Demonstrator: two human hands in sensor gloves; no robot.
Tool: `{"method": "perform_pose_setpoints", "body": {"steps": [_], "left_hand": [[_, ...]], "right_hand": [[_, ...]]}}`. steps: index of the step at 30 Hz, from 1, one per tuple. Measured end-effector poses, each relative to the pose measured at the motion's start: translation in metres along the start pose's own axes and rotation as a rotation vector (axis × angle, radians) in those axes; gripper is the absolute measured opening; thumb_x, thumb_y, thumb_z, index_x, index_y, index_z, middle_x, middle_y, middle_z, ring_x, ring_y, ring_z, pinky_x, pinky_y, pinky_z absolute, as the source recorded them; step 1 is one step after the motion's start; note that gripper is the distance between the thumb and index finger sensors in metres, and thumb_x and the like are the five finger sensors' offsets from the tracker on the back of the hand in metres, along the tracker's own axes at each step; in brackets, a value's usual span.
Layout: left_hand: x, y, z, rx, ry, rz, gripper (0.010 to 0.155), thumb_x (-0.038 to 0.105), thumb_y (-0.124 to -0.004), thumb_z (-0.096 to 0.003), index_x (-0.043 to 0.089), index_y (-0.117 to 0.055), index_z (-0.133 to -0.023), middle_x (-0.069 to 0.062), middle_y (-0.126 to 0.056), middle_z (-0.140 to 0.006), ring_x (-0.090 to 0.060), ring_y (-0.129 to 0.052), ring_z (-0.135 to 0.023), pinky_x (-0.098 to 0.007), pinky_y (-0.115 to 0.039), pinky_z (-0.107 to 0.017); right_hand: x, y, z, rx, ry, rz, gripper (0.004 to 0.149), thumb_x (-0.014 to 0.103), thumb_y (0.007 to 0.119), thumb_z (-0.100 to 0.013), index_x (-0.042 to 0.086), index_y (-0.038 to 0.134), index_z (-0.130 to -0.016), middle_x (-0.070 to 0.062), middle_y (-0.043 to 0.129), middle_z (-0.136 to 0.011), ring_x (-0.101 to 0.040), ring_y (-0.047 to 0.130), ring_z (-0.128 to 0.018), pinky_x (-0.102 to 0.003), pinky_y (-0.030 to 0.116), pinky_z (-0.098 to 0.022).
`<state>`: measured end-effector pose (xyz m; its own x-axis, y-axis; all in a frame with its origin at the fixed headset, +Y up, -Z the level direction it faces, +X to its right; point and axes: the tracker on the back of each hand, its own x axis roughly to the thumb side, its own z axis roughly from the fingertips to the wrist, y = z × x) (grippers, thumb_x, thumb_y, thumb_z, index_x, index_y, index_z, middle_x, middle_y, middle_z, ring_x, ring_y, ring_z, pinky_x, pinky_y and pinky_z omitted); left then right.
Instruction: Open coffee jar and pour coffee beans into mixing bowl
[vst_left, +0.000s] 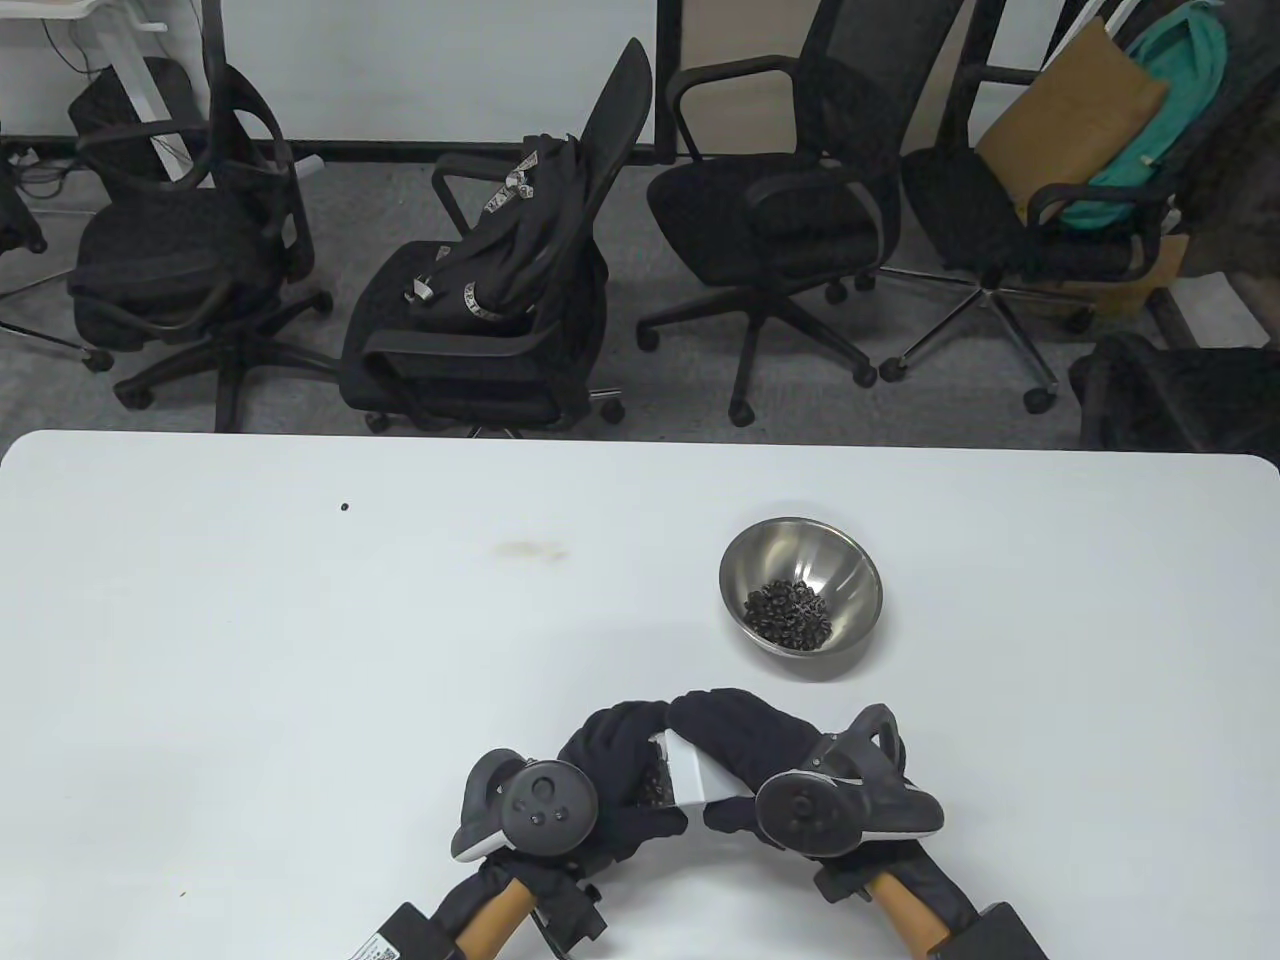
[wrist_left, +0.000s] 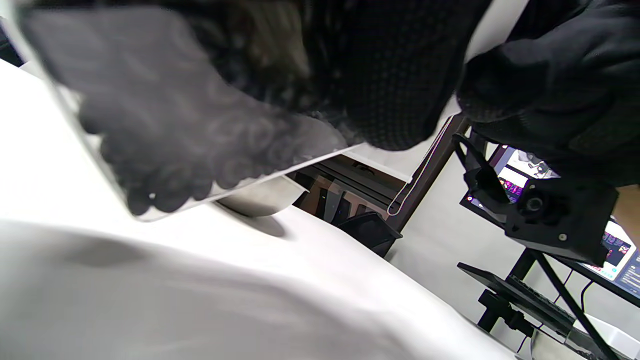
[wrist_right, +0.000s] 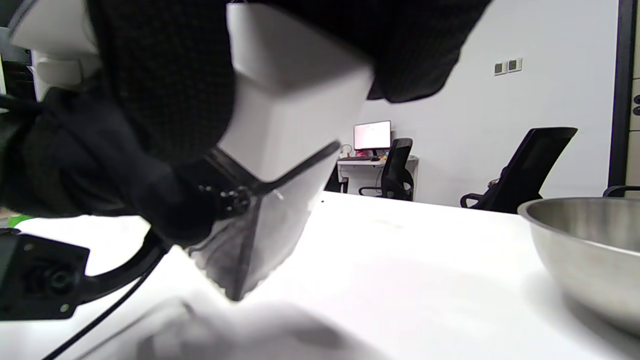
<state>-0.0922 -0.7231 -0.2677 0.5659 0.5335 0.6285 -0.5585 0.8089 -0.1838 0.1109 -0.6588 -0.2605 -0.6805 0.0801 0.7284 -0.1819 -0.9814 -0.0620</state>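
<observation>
Both hands meet at the near edge of the white table (vst_left: 250, 620), clasped on one coffee jar (vst_left: 690, 772) held tilted between them. The left hand (vst_left: 610, 770) wraps the clear body of the jar, fingers curled tight around it; dark beans show through the clear wall beside its palm. In the left wrist view the jar's see-through base (wrist_left: 165, 130) is lifted off the table, the beans a dark blur inside. The right hand (vst_left: 745, 745) is clenched over the white lid (wrist_right: 295, 95), which sits on the jar with a dark seal band below it. The mixing bowl (vst_left: 850, 570) stands on the table beyond the right hand's grip, apart from it, with a heap of coffee beans (vst_left: 790, 612) at its bottom.
</observation>
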Motion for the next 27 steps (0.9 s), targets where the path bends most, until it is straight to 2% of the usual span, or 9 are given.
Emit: {"method": "perform_pose_setpoints", "body": {"steps": [6,11,15,19,23,26,27], "left_hand": [[0.000,-0.001,0.001,0.003,0.004,-0.004,0.093,0.040,-0.099,-0.0462,0.004,-0.047,-0.115,-0.022,-0.057,-0.112,-0.045,-0.067,-0.101,-0.064,-0.059,-0.076],[0.001,-0.003,0.001,0.018,0.007,-0.034,0.093,0.040,-0.099,-0.0461,0.004,-0.047,-0.115,-0.022,-0.057,-0.112,-0.045,-0.067,-0.100,-0.064,-0.059,-0.076],[0.002,-0.005,0.001,0.029,0.009,-0.051,0.093,0.040,-0.099,-0.0461,0.004,-0.047,-0.115,-0.023,-0.057,-0.112,-0.045,-0.067,-0.100,-0.064,-0.059,-0.076],[0.005,-0.006,0.001,0.055,0.011,-0.076,0.093,0.040,-0.099,-0.0461,0.003,-0.047,-0.115,-0.023,-0.058,-0.111,-0.046,-0.067,-0.099,-0.064,-0.059,-0.075],[0.007,-0.007,0.002,0.067,0.022,-0.114,0.093,0.040,-0.099,-0.0459,0.003,-0.048,-0.114,-0.024,-0.058,-0.111,-0.046,-0.068,-0.099,-0.064,-0.059,-0.075],[0.007,-0.007,0.002,0.066,0.029,-0.116,0.093,0.040,-0.099,-0.0461,0.003,-0.048,-0.114,-0.023,-0.058,-0.111,-0.046,-0.068,-0.099,-0.064,-0.059,-0.075],[0.007,-0.006,0.002,0.065,0.031,-0.106,0.093,0.040,-0.099,-0.0461,0.003,-0.047,-0.115,-0.023,-0.058,-0.111,-0.046,-0.068,-0.099,-0.063,-0.059,-0.075]], "right_hand": [[0.000,0.000,0.000,0.001,0.003,-0.002,0.093,0.042,0.093,-0.045,0.021,0.035,-0.114,-0.010,0.055,-0.114,-0.035,0.069,-0.099,-0.046,0.072,-0.073],[-0.004,0.001,0.000,0.004,0.050,-0.061,0.093,0.049,0.090,-0.047,0.012,0.039,-0.115,-0.018,0.062,-0.110,-0.038,0.078,-0.092,-0.046,0.078,-0.068],[-0.007,0.003,-0.001,-0.019,0.122,-0.104,0.092,0.057,0.083,-0.050,0.000,0.046,-0.113,-0.026,0.073,-0.100,-0.040,0.090,-0.078,-0.043,0.085,-0.057],[-0.007,0.004,-0.003,-0.045,0.217,-0.124,0.092,0.063,0.073,-0.053,-0.009,0.055,-0.108,-0.029,0.083,-0.088,-0.035,0.100,-0.061,-0.036,0.092,-0.044],[-0.010,0.009,-0.004,-0.038,0.319,-0.207,0.094,0.065,0.065,-0.055,-0.016,0.060,-0.102,-0.032,0.088,-0.078,-0.032,0.103,-0.049,-0.032,0.094,-0.035],[-0.011,0.010,-0.003,-0.043,0.324,-0.237,0.097,0.067,0.061,-0.054,-0.017,0.058,-0.103,-0.033,0.087,-0.079,-0.032,0.103,-0.050,-0.033,0.094,-0.036],[-0.011,0.009,-0.002,-0.032,0.315,-0.253,0.100,0.068,0.058,-0.054,-0.017,0.053,-0.105,-0.036,0.082,-0.085,-0.037,0.100,-0.056,-0.037,0.092,-0.040]]}}
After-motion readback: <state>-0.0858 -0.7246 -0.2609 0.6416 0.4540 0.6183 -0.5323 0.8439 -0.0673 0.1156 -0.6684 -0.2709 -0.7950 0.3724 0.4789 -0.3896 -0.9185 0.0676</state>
